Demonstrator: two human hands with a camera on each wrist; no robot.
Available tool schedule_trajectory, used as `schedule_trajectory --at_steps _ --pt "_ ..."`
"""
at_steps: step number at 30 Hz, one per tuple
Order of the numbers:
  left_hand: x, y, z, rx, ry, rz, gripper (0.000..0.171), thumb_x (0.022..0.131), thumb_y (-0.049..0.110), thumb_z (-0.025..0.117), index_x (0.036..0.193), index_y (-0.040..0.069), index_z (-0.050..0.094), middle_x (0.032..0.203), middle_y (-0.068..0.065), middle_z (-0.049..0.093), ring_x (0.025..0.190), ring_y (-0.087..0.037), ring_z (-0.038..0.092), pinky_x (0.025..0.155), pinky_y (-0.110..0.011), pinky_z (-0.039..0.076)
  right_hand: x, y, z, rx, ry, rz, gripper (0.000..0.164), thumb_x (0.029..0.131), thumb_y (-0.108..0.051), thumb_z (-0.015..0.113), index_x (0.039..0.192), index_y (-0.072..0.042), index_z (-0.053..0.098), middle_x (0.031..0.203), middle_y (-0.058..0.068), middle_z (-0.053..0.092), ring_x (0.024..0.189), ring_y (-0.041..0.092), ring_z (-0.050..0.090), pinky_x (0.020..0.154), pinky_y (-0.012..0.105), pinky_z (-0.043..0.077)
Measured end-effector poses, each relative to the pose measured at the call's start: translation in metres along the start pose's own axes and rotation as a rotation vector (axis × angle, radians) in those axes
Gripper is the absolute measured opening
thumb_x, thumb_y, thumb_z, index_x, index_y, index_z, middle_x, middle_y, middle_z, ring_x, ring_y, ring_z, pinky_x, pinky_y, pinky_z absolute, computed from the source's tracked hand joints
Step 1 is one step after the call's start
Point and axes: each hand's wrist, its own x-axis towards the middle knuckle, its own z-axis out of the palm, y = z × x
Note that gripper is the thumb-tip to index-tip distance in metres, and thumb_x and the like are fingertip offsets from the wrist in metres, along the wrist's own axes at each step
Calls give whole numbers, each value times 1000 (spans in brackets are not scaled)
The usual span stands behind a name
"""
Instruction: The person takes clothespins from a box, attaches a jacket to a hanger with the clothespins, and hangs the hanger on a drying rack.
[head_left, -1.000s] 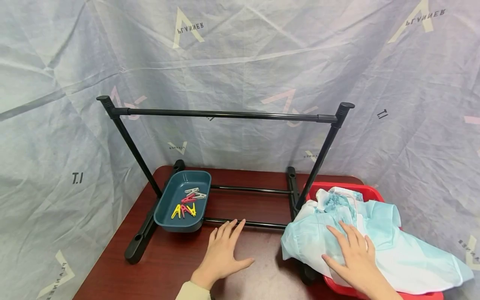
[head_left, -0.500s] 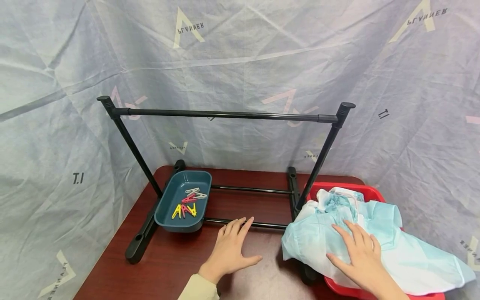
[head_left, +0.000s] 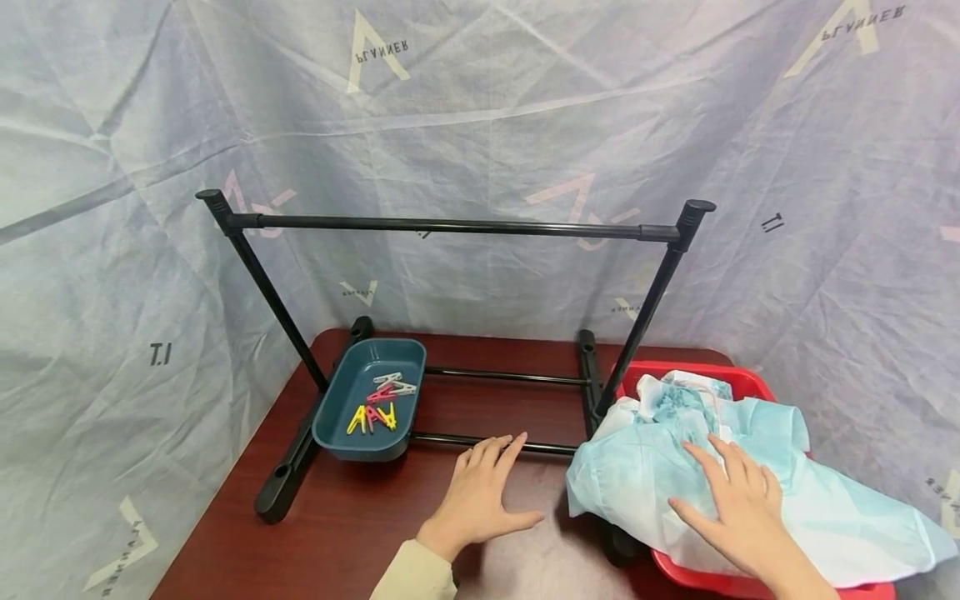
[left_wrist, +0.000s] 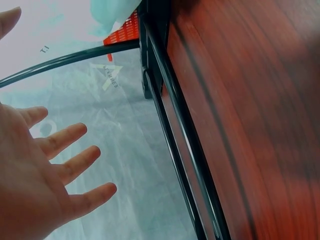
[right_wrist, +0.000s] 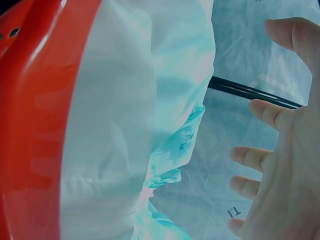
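Note:
My left hand (head_left: 480,500) hovers over the dark red table with its fingers spread, holding nothing. In the left wrist view the same hand (left_wrist: 45,175) appears palm side, apart from the rack's bars. Over a pale blue and white garment (head_left: 832,508) floats my right hand (head_left: 738,508), fingers extended. The right wrist view shows a gap between that hand (right_wrist: 285,145) and the thin, crumpled garment (right_wrist: 175,65). The garment lies heaped in a red basket (head_left: 742,382) and hangs over its front and right side. Its exact kind is hidden by the folds.
A black rack (head_left: 450,225) with one top bar stands across the table (head_left: 247,475). At its left foot sits a blue-grey tray (head_left: 367,450) with several white, red and yellow clothespins (head_left: 381,417). A printed grey cloth (head_left: 487,108) hangs behind and at both sides.
Both hands have drifted slightly to the right, keeping their fingers spread. The camera view has shifted a little. The garment, tray and rack have not visibly moved.

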Motion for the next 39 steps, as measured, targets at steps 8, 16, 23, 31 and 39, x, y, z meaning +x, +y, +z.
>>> schedule_trajectory --at_steps 8,16,23,31,39 --pt "10 12 5 31 14 43 102 77 68 69 157 20 29 147 -6 45 134 -24 41 101 -51 38 1 7 -4 -10 -20 35 75 81 -41 77 141 -14 41 142 27 29 125 53 24 93 75 11" --pt "17 22 8 41 32 86 103 77 70 68 157 17 29 146 -6 45 132 -23 43 100 -48 39 1 14 -6 -14 -16 46 76 81 -40 76 141 -13 39 141 29 28 124 53 23 93 75 10" --pt "22 26 10 43 25 95 103 79 72 65 158 20 26 146 -4 45 132 -21 42 99 -47 40 1 20 -7 -6 -20 69 75 83 -40 75 142 -11 39 143 29 26 126 53 22 93 72 11" --pt "24 32 16 33 24 100 106 76 72 68 158 19 26 146 -5 44 132 -21 43 98 -44 41 -1 23 -8 2 -25 80 75 84 -40 73 143 -10 38 143 29 25 126 53 21 93 72 12" --pt "29 40 21 36 2 107 107 76 74 67 158 18 26 147 -5 43 133 -20 42 99 -43 41 -3 26 -10 1 -33 102 75 85 -41 72 143 -9 37 143 29 24 126 53 20 92 72 11"
